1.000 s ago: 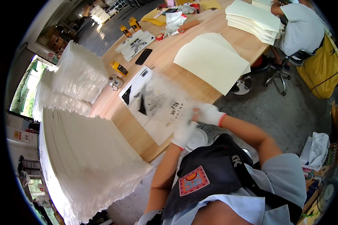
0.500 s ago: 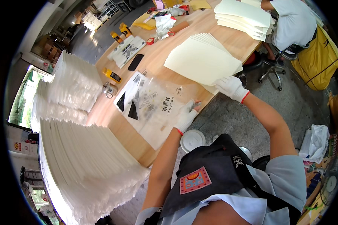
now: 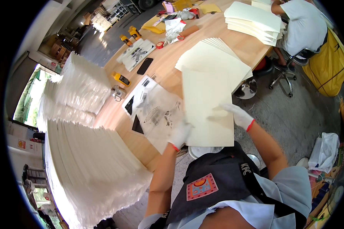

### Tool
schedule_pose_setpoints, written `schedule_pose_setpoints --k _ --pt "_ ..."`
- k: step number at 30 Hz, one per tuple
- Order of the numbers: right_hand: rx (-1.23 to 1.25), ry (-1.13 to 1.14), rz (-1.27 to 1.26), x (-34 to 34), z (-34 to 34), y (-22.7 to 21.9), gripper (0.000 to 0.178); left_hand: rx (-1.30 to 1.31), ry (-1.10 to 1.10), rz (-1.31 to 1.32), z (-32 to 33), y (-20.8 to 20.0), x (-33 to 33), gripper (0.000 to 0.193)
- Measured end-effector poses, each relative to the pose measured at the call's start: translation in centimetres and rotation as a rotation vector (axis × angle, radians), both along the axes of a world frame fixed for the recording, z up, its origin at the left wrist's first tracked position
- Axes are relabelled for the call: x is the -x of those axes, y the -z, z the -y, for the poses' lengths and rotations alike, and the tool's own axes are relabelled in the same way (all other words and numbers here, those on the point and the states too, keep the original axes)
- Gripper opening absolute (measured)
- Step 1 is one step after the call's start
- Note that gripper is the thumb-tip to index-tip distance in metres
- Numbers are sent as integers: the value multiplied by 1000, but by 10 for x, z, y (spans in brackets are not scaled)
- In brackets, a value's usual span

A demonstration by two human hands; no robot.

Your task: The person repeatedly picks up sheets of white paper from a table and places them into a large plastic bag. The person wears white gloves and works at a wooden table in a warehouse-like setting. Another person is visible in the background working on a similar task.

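My left hand (image 3: 180,134), in a white glove with a red cuff, is blurred at the near end of a clear printed plastic bag (image 3: 158,114) and grips its edge. The bag lies creased over dark-and-white printed packaging on the table. In my gloved right hand (image 3: 239,116) is the right side of a cream paper stack (image 3: 206,91), with fingers over its top face. The held paper reaches past the table's near edge toward my apron, its left side against the bag. Behind it lies a fanned pile of the same paper (image 3: 208,55).
Tall stacks of plastic-wrapped paper (image 3: 91,164) stand at the left. On the wooden table (image 3: 170,80) are a black phone (image 3: 145,66), yellow-orange bottles (image 3: 120,79), tape rolls and another paper pile (image 3: 252,19). A person (image 3: 305,26) sits at far right.
My right hand has drawn paper off the fanned pile, toward me and beside the bag. My left hand has moved slightly left and nearer, and the bag has creased.
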State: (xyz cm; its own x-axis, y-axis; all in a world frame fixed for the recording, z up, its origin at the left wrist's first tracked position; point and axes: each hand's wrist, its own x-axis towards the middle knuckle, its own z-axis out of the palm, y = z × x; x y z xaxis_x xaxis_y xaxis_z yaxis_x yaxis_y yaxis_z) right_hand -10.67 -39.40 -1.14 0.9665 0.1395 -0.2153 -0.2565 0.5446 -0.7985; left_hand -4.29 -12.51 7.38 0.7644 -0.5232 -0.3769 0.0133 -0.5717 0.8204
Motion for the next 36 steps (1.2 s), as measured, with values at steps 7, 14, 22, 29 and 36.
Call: schedule_pose_setpoints --k 7,14,22,29,36 --pt "965 134 -137 5 -52 -28 40 -463 351 176 71 -25 64 87" --pt "1620 77 574 31 -30 -132 24 755 -449 -106 -39 -50 -8 52" --pt "2110 -605 782 1 -86 -180 19 538 -199 236 -74 -112 6 53" --pt "554 -403 234 -61 -88 -82 34 199 27 1084 -52 -7 89 39" --pt "1569 -263 749 -61 -150 -64 34 125 22 1008 8 -58 57 43"
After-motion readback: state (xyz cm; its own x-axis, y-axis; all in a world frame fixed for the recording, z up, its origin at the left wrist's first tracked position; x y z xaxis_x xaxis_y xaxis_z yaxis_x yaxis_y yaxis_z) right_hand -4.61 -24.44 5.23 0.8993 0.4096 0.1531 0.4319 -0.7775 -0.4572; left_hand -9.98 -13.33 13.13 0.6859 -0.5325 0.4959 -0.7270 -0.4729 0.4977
